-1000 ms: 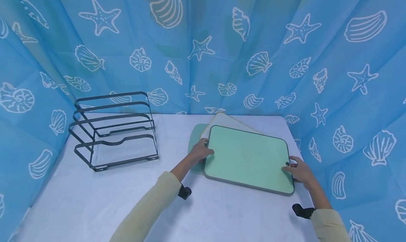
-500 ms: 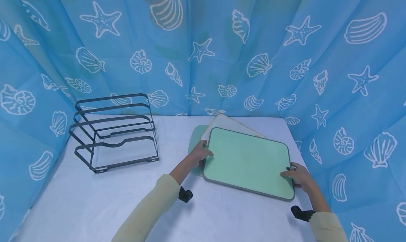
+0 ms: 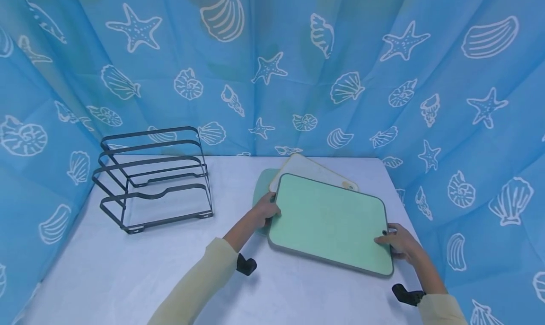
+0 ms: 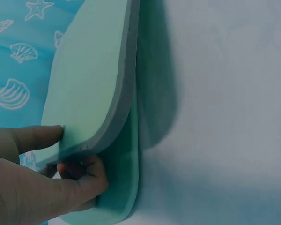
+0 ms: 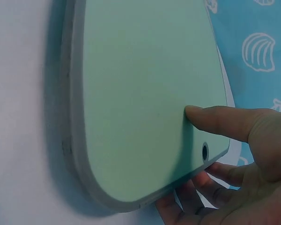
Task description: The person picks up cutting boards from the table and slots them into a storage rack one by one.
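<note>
A light green cutting board (image 3: pixel 329 223) with a grey rim is held between both hands, slightly raised above the table. My left hand (image 3: pixel 265 209) grips its left edge, thumb on top and fingers curled underneath, as the left wrist view shows. At the opposite short edge my right hand (image 3: pixel 402 242) pinches the board beside its small hole, thumb on the face and fingers below. Beneath it lie a white cutting board (image 3: pixel 312 168) with a yellowish rim, turned at an angle, and a darker green board (image 3: pixel 265 177). Most of these two is hidden.
A black metal rack (image 3: pixel 155 190) with several upright loops stands on the left part of the white-covered table (image 3: pixel 127 273). Blue curtains (image 3: pixel 294 98) with white shell and starfish prints enclose the back and sides.
The light green board has shifted slightly toward the front and left with both hands gripping it. More of the white board now shows behind it, including its hole. The rack stays put.
</note>
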Demonstrator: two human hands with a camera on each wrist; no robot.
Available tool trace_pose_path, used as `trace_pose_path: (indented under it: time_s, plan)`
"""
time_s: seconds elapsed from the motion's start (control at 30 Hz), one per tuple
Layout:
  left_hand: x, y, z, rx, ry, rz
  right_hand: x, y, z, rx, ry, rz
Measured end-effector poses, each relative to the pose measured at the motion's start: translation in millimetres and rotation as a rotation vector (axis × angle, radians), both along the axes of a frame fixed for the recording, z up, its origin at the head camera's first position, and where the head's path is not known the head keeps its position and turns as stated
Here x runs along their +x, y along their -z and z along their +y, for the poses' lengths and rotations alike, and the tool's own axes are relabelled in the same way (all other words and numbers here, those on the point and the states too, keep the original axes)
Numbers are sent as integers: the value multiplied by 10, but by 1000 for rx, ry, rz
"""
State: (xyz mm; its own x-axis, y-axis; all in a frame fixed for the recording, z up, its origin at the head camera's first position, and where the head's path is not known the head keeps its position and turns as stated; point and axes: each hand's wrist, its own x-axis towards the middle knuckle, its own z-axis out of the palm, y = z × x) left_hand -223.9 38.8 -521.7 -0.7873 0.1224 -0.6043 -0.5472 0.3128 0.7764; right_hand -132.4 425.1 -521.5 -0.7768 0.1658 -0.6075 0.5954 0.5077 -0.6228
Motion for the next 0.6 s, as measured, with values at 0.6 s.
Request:
trace_pose_path:
  time_s: [0.6]
  plan:
    - [200,-178,-311,35,119,68,97,-198,-126,10,-55,124]
